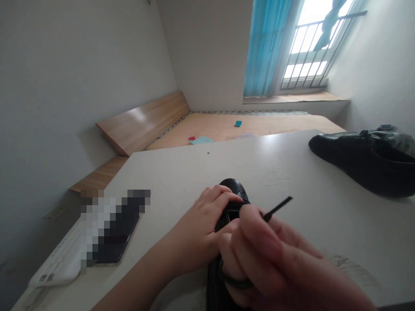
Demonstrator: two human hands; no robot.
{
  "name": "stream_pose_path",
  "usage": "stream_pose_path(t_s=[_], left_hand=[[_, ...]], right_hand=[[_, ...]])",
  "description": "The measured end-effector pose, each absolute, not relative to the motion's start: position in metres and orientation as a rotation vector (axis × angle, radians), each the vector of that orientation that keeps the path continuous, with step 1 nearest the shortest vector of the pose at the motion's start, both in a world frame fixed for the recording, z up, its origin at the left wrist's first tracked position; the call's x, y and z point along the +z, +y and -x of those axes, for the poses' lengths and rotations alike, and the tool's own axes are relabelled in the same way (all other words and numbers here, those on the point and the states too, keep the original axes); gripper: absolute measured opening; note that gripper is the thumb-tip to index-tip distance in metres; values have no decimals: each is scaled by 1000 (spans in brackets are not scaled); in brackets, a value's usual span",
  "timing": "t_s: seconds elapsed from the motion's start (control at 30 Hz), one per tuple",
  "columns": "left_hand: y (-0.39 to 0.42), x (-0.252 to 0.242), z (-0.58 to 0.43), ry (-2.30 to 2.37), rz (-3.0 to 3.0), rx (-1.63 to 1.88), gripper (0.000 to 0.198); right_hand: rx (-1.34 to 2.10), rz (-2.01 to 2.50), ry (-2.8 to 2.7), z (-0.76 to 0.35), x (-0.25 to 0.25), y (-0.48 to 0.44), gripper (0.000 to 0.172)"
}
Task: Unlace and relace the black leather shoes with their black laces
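A black leather shoe lies on the white table, toe pointing away from me. My left hand is closed around the front of the shoe, fingers over its upper near the lacing. My right hand is above the shoe, pinching a black shoelace whose tip sticks out past the thumb and finger. A dark loop, perhaps more of the lace, shows below the right fingers. Both hands hide much of the shoe's middle.
Another black shoe stands at the table's right edge with greyish-green material at its opening. On the left are a dark phone and a white object, partly pixelated. Beyond the white table is a bed with small items.
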State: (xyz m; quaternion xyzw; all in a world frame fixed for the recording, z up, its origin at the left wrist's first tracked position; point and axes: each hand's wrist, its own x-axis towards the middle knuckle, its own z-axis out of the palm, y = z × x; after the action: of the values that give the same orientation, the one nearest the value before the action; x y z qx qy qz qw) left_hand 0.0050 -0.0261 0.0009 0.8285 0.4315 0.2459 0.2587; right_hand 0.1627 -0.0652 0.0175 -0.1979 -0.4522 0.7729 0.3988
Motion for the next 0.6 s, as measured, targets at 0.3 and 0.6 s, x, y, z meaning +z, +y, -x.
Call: stream_pose_path(t_s=[0.3,0.6], left_hand=[[-34,2,125,2309,-2324,413,24],[-45,-48,176,2418,-2244,580,21]], right_hand=[[1894,515,-1058,-173,5,-57,30],[2120,359,-892,-179,-6,-63,30]])
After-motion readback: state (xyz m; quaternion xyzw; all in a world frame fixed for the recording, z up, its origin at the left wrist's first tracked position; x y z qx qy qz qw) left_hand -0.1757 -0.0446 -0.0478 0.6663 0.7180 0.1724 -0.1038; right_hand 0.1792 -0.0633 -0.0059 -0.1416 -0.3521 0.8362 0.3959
